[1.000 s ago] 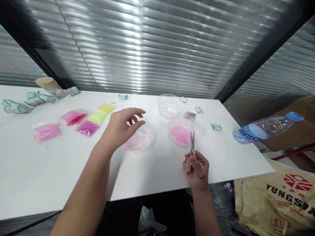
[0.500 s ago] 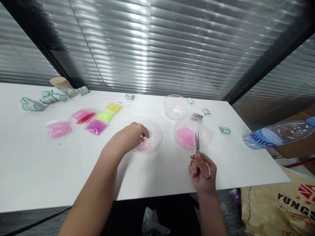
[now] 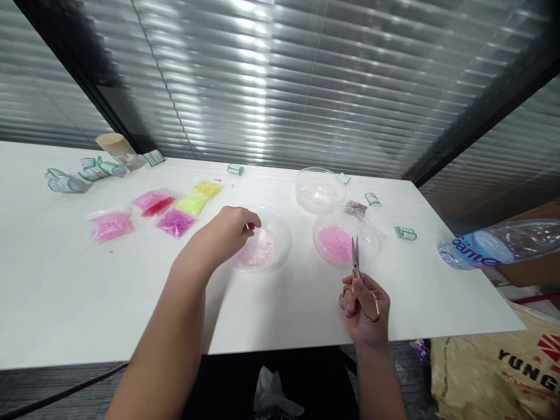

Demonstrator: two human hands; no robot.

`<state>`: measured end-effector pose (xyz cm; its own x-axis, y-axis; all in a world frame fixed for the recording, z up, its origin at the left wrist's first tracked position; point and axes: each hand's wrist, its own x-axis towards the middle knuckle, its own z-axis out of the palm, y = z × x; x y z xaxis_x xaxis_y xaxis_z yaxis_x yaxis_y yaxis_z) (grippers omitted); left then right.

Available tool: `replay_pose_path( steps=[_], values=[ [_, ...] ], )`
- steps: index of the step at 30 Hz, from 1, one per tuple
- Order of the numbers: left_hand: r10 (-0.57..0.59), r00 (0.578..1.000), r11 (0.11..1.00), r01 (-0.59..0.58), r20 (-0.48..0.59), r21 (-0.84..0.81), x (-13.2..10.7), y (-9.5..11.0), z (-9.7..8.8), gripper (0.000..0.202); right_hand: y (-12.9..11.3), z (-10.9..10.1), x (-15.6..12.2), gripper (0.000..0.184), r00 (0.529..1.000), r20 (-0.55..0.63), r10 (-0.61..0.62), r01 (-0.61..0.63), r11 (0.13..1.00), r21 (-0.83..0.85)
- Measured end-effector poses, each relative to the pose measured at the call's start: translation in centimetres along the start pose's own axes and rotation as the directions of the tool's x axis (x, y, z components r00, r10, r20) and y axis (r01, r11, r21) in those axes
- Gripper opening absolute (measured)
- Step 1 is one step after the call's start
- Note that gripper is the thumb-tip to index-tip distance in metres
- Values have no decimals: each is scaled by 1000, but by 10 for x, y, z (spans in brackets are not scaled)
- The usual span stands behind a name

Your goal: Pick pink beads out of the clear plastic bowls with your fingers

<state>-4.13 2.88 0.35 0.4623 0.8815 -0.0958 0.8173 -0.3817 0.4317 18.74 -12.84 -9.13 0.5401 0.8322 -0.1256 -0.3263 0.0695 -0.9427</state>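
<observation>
My left hand [image 3: 236, 230] hovers over the left side of a clear round bowl [image 3: 284, 239]. Its fingers are curled together, and I cannot make out what, if anything, is between them. Pale pink, translucent bits [image 3: 258, 254] lie in that bowl. My right hand [image 3: 367, 309] grips a pair of scissors [image 3: 356, 262] with copper-coloured handles, the blades pointing away from me and slightly apart. Just beyond the scissors stands a second clear bowl [image 3: 374, 239] with brighter pink bits [image 3: 336, 243] in its left part.
A third clear bowl [image 3: 321, 192] stands behind, near a bag of multicoloured bits [image 3: 355, 208]. Several colourful bags, including a purple one [image 3: 175, 222], lie left. A lidded jar [image 3: 118, 149] and crumpled green-white packets [image 3: 65, 182] are farther left. A plastic bottle [image 3: 485, 245] appears at right.
My left hand has lifted slightly up and left from the bits in the bowl. My right hand keeps hold of the scissors. The whole view has shifted a little.
</observation>
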Motion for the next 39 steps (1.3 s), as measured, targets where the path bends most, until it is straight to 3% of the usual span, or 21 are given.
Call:
replay_pose_path(
  steps=[5, 9, 12, 15, 18, 20, 25, 30, 39],
  values=[
    [-72, 996, 995, 69, 47, 78, -1, -5, 9, 28, 0, 1, 0, 33, 1000, -4, 5, -5, 1000, -2],
    [-21, 1000, 991, 19, 13, 129, -1, -1, 9, 26, 2, 1, 1, 33, 1000, 9, 0, 0, 1000, -16],
    [143, 987, 988, -138, -71, 67, -3, 16, 6, 24, 4, 2, 2, 33, 1000, 7, -11, 11, 999, -38],
    [337, 912, 922, -370, -233, -116, -6, 43, 13, 21, 5, 6, 3, 33, 999, -26, -27, 26, 998, -57],
    [460, 843, 823, -522, -277, -223, -8, 72, 31, 17, 5, 11, 2, 33, 998, -43, -35, 32, 996, -85],
    [455, 853, 829, -511, -257, -226, -8, 89, 44, 19, 4, 13, 1, 33, 998, -41, -44, 39, 993, -113],
    [300, 925, 878, -363, -233, -311, -5, 112, 57, 20, 3, 15, -1, 32, 998, -3, -55, 54, 986, -158],
    [220, 970, 872, -244, -105, -425, -4, 118, 58, 21, 5, 15, 0, 34, 998, 26, -49, 53, 987, -153],
    [155, 988, 786, -126, -4, -605, -2, 121, 65, 19, 4, 19, 2, 35, 996, 56, -70, 79, 983, -164]
  ],
)
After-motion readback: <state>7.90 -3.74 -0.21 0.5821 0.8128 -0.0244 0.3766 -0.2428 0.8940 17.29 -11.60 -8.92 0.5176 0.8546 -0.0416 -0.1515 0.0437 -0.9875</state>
